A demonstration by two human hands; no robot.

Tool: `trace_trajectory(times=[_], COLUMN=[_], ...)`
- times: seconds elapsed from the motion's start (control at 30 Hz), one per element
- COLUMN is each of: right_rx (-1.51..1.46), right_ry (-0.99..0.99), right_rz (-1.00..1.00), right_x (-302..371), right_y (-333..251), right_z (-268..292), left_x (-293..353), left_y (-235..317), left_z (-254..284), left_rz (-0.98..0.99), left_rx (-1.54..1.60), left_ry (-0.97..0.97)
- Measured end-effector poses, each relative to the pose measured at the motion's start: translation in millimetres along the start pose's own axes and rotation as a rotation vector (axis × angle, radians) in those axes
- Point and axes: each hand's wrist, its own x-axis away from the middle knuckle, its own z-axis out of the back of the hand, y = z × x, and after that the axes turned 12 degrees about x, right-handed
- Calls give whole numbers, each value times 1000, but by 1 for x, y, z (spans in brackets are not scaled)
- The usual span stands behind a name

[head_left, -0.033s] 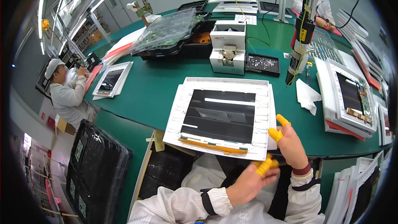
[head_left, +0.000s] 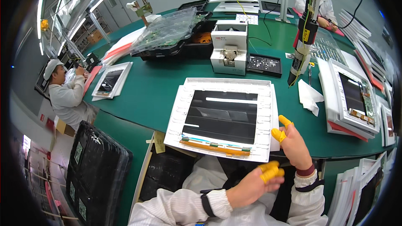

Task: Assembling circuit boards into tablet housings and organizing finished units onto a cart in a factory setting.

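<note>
White frame with a dark panel set in it: at the near edge of the green surface, about midway along, lower corners out at or past that edge. Position on the surface unchanged from the frame just before.

Changed: left hand slightly shifted below the frame's near right corner, its yellow finger covers sharper now, blurred before. Blue tint newly showing between panel and orange strip; reflection or film, cannot tell. Whole view slid a touch; 1 small head move likely.

Fingers: left loosely extended, nothing held, clear of the frame. Right hand beside the frame's right edge, thumb and forefinger parted, nothing between them; contact with the white sheet under the frame, cannot tell.

Meaning, my judgement: 2 free hands, so a pause between touches. Panel still sits in the frame, strip still lies along its near side; work on the assembly no further along by this change.
</note>
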Motion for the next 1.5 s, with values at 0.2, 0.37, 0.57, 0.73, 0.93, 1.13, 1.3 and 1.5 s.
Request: trace_trajectory(times=[0.2, 0.37, 0.57, 0.73, 0.93, 1.13, 1.3, 1.5], right_rx=[305, 438, 533, 573, 619, 567, 594, 524], right_ry=[153, 273, 330, 412, 389, 383, 366, 379], right_rz=[-53, 230, 436, 439, 439, 380, 399, 397], right_x=[2, -6, -14, -4, -1, -1, -11, -18], right_y=[-13, -4, 3, 16, 23, 26, 29, 30], right_z=[10, -5, -18, -6, -9, -10, -4, -3], left_x=[106, 103, 80, 64, 61, 68, 67, 64], left_y=[109, 212, 217, 211, 206, 213, 215, 209], left_z=[-19, 64, 71, 65, 70, 75, 68, 59], left_rz=[-612, -1227, -976, -984, -1019, -1059, -1038, -1039], left_rx=[-1053, -1118, -1095, -1187, -1041, -1062, -1039, -924], left_ry=[2, 652, 608, 516, 442, 411, 390, 366])
